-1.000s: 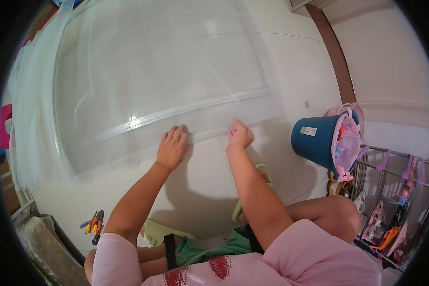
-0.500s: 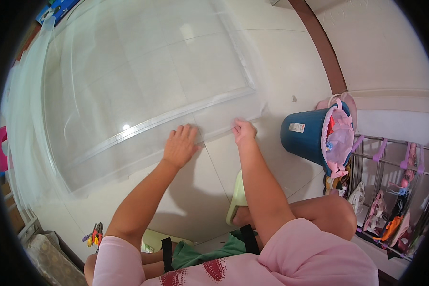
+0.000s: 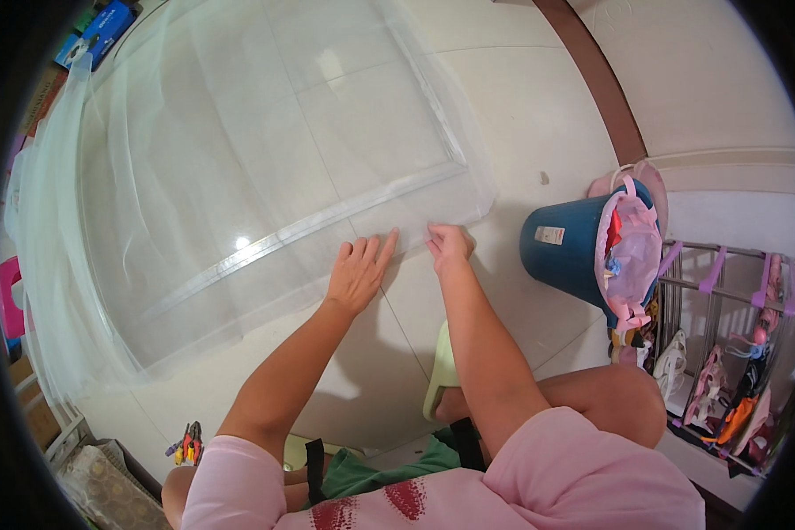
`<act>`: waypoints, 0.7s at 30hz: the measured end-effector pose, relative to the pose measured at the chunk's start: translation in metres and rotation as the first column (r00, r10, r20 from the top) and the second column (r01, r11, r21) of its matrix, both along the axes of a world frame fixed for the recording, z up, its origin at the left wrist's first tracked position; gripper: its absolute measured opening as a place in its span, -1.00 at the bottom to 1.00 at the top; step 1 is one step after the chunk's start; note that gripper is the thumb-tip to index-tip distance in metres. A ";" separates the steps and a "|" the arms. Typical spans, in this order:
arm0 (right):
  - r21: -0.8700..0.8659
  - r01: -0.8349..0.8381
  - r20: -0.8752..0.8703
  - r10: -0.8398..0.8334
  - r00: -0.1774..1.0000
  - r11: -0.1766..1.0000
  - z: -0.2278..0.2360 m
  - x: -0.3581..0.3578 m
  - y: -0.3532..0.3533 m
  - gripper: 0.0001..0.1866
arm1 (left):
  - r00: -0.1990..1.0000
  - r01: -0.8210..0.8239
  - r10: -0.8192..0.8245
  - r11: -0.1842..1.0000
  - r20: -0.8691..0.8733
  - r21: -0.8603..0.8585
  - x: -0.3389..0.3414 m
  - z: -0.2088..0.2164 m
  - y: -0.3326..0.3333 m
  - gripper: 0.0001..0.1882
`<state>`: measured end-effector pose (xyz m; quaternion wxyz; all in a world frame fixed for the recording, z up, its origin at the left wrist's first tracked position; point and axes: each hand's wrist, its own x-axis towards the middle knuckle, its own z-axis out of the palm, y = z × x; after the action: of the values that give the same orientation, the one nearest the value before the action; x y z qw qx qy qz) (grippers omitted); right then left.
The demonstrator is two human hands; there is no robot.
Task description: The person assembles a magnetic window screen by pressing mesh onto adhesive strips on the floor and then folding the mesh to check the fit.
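Note:
A large sheet of sheer white mesh point(image 3: 221, 141) lies on the tiled floor, over a rectangular frame with a pale, shiny bar point(image 3: 318, 223) along its near side. Past that bar, a strip of mesh spreads toward me. My left hand point(image 3: 357, 272) rests palm down at the near edge of this strip, its fingers stretched out and spread. Just to its right, my right hand point(image 3: 449, 245) is closed, with thumb and fingertips pinching the mesh edge near the right corner. Extra mesh hangs in loose folds on the left.
A blue bucket point(image 3: 564, 252) with a pink lining stands at the right, beside a metal shoe rack point(image 3: 724, 287) holding several shoes. Pliers with red and yellow handles point(image 3: 188, 444) lie at the lower left. A blue box point(image 3: 106, 31) sits at the far left. Pale green slippers point(image 3: 439, 375) are near me.
My left hand has slid right along the mesh edge, closer to my right hand, and its fingers have spread. My right hand stays pinched near the same spot. The view has shifted slightly.

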<state>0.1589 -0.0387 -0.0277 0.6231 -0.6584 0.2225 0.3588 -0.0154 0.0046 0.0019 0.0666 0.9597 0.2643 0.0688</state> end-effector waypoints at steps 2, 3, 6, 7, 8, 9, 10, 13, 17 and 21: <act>-0.002 0.003 -0.016 -0.003 1.000 1.000 0.002 -0.005 0.003 -0.83 | 0.996 -0.019 0.026 0.996 -0.082 0.082 0.000 -0.004 0.007 -0.34; -0.012 0.012 -0.025 -0.012 1.000 1.000 0.001 -0.004 0.002 -0.84 | 0.996 0.003 0.000 0.999 -0.091 0.034 -0.001 -0.006 0.012 -0.34; -0.029 -0.004 0.004 0.004 1.000 1.000 0.000 -0.001 0.000 -0.85 | 0.990 0.017 -0.030 0.996 -0.138 -0.092 -0.017 -0.007 0.021 -0.34; -0.030 0.001 0.004 -0.001 1.000 1.000 0.000 0.000 -0.002 -0.85 | 0.984 0.007 -0.037 0.985 -0.172 -0.170 -0.021 -0.006 0.021 -0.35; -0.057 -0.033 0.020 0.034 0.999 0.998 -0.001 0.000 -0.003 -0.82 | 0.984 0.012 -0.042 0.985 -0.172 -0.171 -0.022 -0.005 0.016 -0.35; -0.081 -0.069 0.037 0.072 0.997 0.994 -0.002 0.001 -0.004 -0.78 | 0.971 -0.019 -0.029 0.980 -0.236 -0.199 -0.025 -0.002 0.010 -0.36; -0.079 -0.066 0.041 0.069 0.997 0.995 -0.004 0.002 -0.004 -0.78 | 0.954 -0.052 -0.018 0.973 -0.299 -0.225 -0.026 -0.001 0.004 -0.37; -0.097 -0.053 0.104 0.063 0.993 0.994 -0.008 0.001 -0.003 -0.79 | 0.941 -0.118 0.015 0.951 -0.338 -0.287 -0.016 -0.001 -0.012 -0.38; 0.003 -0.073 0.105 0.072 0.992 0.997 -0.009 0.005 -0.004 -0.79 | 0.941 -0.162 0.081 0.960 -0.329 -0.228 -0.019 -0.006 -0.004 -0.34; -0.037 0.024 0.160 -0.018 0.987 0.999 -0.012 0.011 -0.007 -0.84 | 0.937 -0.168 0.090 0.964 -0.339 -0.207 -0.024 -0.010 0.004 -0.31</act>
<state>0.1699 -0.0456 -0.0401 0.6298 -0.6946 0.1856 0.2941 -0.0390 0.0089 -0.0080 0.1294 0.9237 0.3408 -0.1180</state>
